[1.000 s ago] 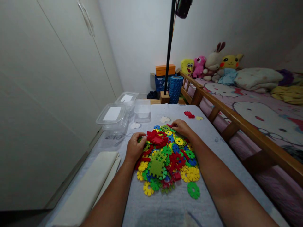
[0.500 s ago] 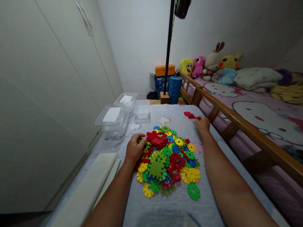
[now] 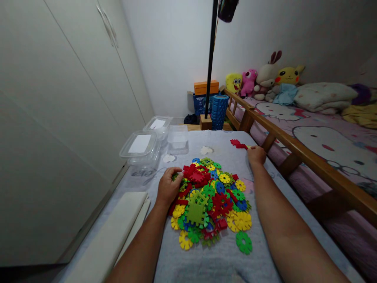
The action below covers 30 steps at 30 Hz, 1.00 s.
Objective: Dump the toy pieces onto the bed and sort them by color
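A heap of plastic building pieces (image 3: 209,191) in red, yellow, green and blue lies on the cloth-covered table. Against its left edge rests my left hand (image 3: 170,185), thumb and fingers curled in by the red and green pieces; what is between them is hidden. My right hand (image 3: 257,155) is at the table's far right, its fingers closed with a small yellowish bit (image 3: 249,147) at the tips. Just left of those fingertips are red pieces (image 3: 238,144) lying in a row. Loose at the near right of the heap is a green notched disc (image 3: 244,242).
Clear plastic boxes (image 3: 141,151) with lids stand at the far left, beside an uncovered clear box (image 3: 178,141). A folded pale sheet (image 3: 118,228) lies at the left edge. Right of the table runs a wooden bed rail (image 3: 282,147). A black pole (image 3: 209,70) rises behind.
My right hand has moved slightly right and towards me, away from the red row; more red and a yellowish bit show by its fingertips. My left hand stays at the heap.
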Available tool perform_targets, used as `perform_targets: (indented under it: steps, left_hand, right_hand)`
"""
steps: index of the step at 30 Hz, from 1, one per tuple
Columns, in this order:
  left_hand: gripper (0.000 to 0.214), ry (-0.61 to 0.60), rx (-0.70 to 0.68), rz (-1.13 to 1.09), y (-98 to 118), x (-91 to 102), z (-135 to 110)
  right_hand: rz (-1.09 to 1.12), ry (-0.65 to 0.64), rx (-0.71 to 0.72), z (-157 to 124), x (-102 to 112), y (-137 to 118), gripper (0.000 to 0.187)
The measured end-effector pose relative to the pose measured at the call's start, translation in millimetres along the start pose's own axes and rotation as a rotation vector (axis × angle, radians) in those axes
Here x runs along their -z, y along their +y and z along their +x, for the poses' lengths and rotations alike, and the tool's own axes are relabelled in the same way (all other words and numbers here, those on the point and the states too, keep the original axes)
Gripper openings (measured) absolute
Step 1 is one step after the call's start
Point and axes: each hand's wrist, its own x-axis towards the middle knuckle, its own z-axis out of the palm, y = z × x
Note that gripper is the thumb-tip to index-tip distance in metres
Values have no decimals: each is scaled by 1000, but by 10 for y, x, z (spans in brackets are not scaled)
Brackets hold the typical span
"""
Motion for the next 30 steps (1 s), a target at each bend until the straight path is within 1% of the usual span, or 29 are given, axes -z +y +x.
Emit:
perform_targets:
  steps: [3, 6, 9, 12, 16, 21, 23, 26, 28, 29, 30]
  left_hand:
    - [25, 1, -2, 4, 16, 1, -4]
    - [24, -2, 1, 4, 27, 6, -12]
    - [25, -5, 3, 9, 23, 7, -14]
    - [25, -10, 9, 5, 19, 3, -12]
    - [25, -6, 14, -4, 27, 0, -12]
    - [24, -6, 7, 2, 33, 6, -13]
    - [24, -1, 6, -2, 33, 5, -13]
    - [24, 1, 8, -13, 27, 0, -12]
    - [24, 0, 8, -17, 19, -3, -9]
    - [24, 2, 6, -19, 15, -3, -7]
    - [24, 7, 3, -23, 13, -3, -4]
  right_hand:
    - [4, 2, -77, -14, -27, -55, 33]
    - [43, -4, -73, -23, -22, -69, 34]
    - [15, 14, -120, -19, -1, -55, 40]
    - [-24, -20, -157, -16, 0, -44, 47]
    - [-19, -91, -104, -25, -39, -53, 51]
    - [-1, -149, -35, -43, -77, -82, 62]
    - [25, -140, -33, -50, -78, -78, 63]
    - [101, -78, -44, -50, -68, -69, 61]
    - [197, -30, 2, -43, -53, -92, 56]
    - [267, -27, 45, -41, -42, -120, 53]
    - [349, -52, 98, -45, -27, -162, 48]
